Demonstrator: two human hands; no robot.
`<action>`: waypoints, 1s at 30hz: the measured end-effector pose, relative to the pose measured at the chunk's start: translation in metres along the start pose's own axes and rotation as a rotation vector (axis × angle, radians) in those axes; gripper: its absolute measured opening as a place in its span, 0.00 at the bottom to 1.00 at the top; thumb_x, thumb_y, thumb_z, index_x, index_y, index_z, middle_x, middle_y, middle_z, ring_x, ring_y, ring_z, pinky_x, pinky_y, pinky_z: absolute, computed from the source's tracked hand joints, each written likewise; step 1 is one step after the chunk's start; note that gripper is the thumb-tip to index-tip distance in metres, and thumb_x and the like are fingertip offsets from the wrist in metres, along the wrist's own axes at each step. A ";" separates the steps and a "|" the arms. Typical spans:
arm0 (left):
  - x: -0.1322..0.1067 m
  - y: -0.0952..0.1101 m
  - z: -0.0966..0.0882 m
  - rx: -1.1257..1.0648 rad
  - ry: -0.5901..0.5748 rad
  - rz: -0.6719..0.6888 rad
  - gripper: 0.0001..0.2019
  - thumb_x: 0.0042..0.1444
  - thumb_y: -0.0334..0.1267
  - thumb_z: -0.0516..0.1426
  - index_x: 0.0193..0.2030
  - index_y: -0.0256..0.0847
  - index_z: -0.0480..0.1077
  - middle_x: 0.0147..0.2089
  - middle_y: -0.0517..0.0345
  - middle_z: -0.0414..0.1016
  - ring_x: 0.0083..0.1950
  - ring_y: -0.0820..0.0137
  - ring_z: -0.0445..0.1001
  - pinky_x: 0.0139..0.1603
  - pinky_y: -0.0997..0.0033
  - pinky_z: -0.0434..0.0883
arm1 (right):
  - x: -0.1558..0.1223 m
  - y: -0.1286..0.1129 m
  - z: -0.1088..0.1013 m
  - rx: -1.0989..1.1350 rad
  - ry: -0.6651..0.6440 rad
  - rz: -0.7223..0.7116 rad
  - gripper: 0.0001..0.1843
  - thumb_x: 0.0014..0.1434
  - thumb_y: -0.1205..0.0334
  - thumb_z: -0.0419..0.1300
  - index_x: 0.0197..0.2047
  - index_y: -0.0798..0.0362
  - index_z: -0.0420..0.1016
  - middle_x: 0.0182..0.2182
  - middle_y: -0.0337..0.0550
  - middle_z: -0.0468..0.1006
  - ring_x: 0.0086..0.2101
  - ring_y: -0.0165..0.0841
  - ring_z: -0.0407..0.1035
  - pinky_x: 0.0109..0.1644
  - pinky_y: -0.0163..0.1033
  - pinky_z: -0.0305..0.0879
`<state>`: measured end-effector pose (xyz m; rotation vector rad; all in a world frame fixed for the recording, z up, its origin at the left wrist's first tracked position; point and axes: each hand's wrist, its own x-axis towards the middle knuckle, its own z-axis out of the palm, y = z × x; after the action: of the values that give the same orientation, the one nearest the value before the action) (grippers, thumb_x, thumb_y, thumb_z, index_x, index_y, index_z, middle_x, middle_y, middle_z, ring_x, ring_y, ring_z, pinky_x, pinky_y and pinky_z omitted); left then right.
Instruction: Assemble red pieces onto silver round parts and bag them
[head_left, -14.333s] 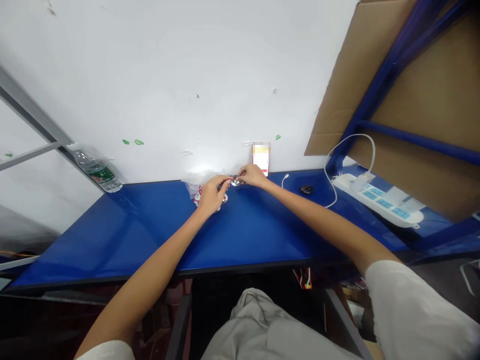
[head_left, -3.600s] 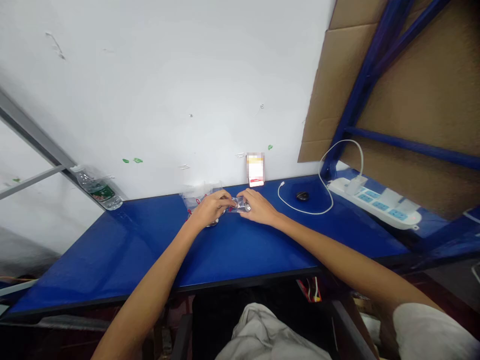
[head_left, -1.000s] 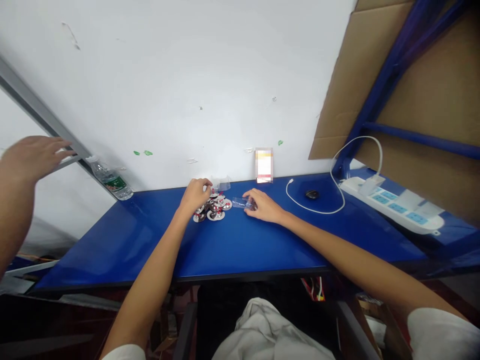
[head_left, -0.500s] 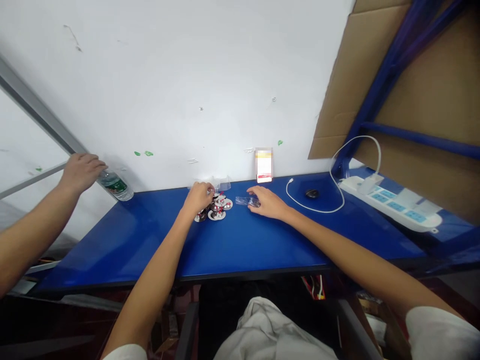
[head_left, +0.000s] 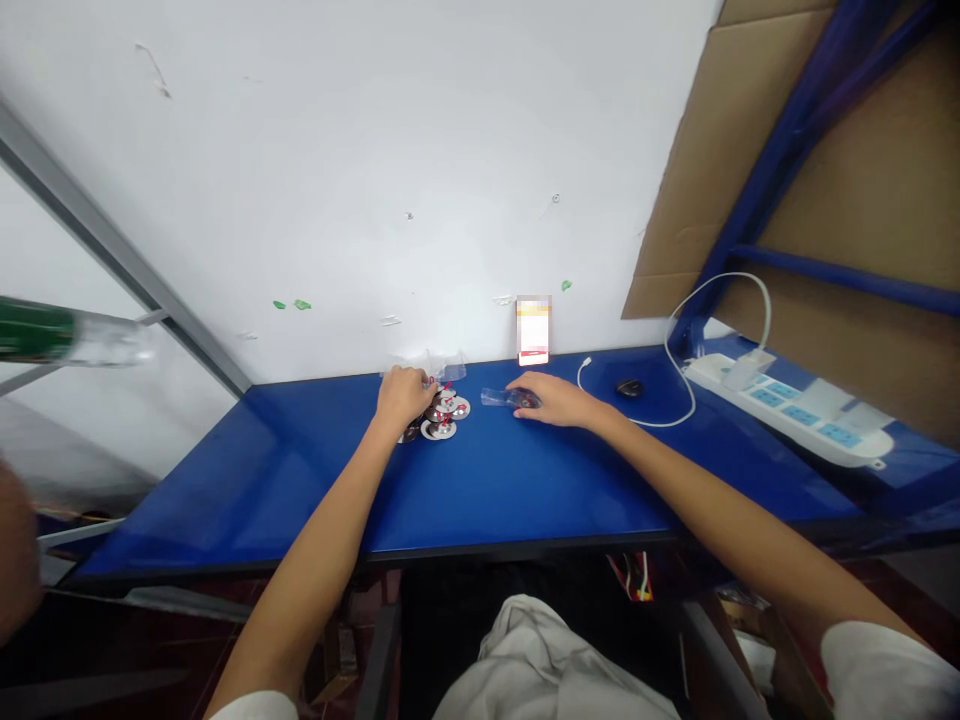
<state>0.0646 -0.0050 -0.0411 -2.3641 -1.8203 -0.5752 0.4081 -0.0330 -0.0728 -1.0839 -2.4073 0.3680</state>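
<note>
My left hand (head_left: pixel 406 394) is at the left side of a pile of small metal cymbals (head_left: pixel 445 408) with red cords. Its fingers are curled in and pinch at a cymbal on top, mostly hidden by the hand. To the right of the pile, my right hand (head_left: pixel 553 400) rests low over the blue table. Its thumb and fingers close round a small clear plastic bag (head_left: pixel 495 398), with a dark, shiny round thing inside near the fingertips. The bag's flat end points left, towards the pile.
Clear plastic bags (head_left: pixel 448 366) lie behind the pile by the wall. A lit phone (head_left: pixel 533 335) leans there. At right are a white cable (head_left: pixel 664 424), a black mouse (head_left: pixel 630 387) and a power strip (head_left: pixel 795 410). Another person's blurred bottle (head_left: pixel 71 335) is at far left.
The other person's bottle has left the table and moved up and left, and that person's hand has mostly gone from view. My hands stay nearly in place.
</note>
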 end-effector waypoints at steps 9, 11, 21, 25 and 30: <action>0.003 0.005 0.012 -0.156 0.062 -0.017 0.11 0.65 0.42 0.63 0.32 0.44 0.81 0.35 0.43 0.83 0.52 0.45 0.75 0.58 0.49 0.70 | 0.001 -0.015 0.003 -0.014 0.029 0.071 0.42 0.62 0.45 0.74 0.73 0.49 0.71 0.66 0.59 0.76 0.64 0.58 0.72 0.67 0.64 0.69; 0.003 0.006 0.008 -0.220 0.080 0.002 0.09 0.64 0.40 0.63 0.32 0.44 0.80 0.37 0.45 0.84 0.52 0.46 0.76 0.57 0.50 0.70 | 0.000 -0.023 -0.001 -0.003 0.043 0.052 0.45 0.61 0.42 0.74 0.75 0.49 0.68 0.68 0.59 0.74 0.66 0.57 0.69 0.70 0.64 0.66; 0.009 0.002 -0.007 -1.079 0.221 -0.123 0.15 0.65 0.53 0.62 0.41 0.42 0.73 0.46 0.51 0.83 0.46 0.61 0.83 0.41 0.66 0.79 | 0.053 -0.050 -0.007 -0.167 0.098 0.062 0.26 0.73 0.52 0.61 0.69 0.56 0.72 0.62 0.58 0.80 0.59 0.49 0.77 0.64 0.50 0.71; 0.010 0.000 -0.002 -1.408 0.151 -0.239 0.23 0.58 0.57 0.69 0.41 0.42 0.67 0.49 0.48 0.84 0.43 0.64 0.85 0.47 0.60 0.82 | 0.121 -0.052 0.003 -0.208 -0.037 0.334 0.27 0.72 0.48 0.62 0.66 0.57 0.76 0.59 0.62 0.82 0.60 0.53 0.76 0.62 0.48 0.71; 0.010 -0.002 -0.002 -1.422 0.227 -0.260 0.24 0.49 0.53 0.75 0.38 0.38 0.72 0.41 0.52 0.82 0.39 0.69 0.81 0.47 0.64 0.79 | 0.170 -0.046 0.022 -0.113 -0.086 0.473 0.18 0.65 0.53 0.68 0.47 0.61 0.87 0.45 0.63 0.88 0.47 0.49 0.83 0.50 0.41 0.75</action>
<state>0.0648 0.0041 -0.0363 -2.3172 -1.8212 -2.7384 0.2694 0.0646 -0.0198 -1.7250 -2.2447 0.4419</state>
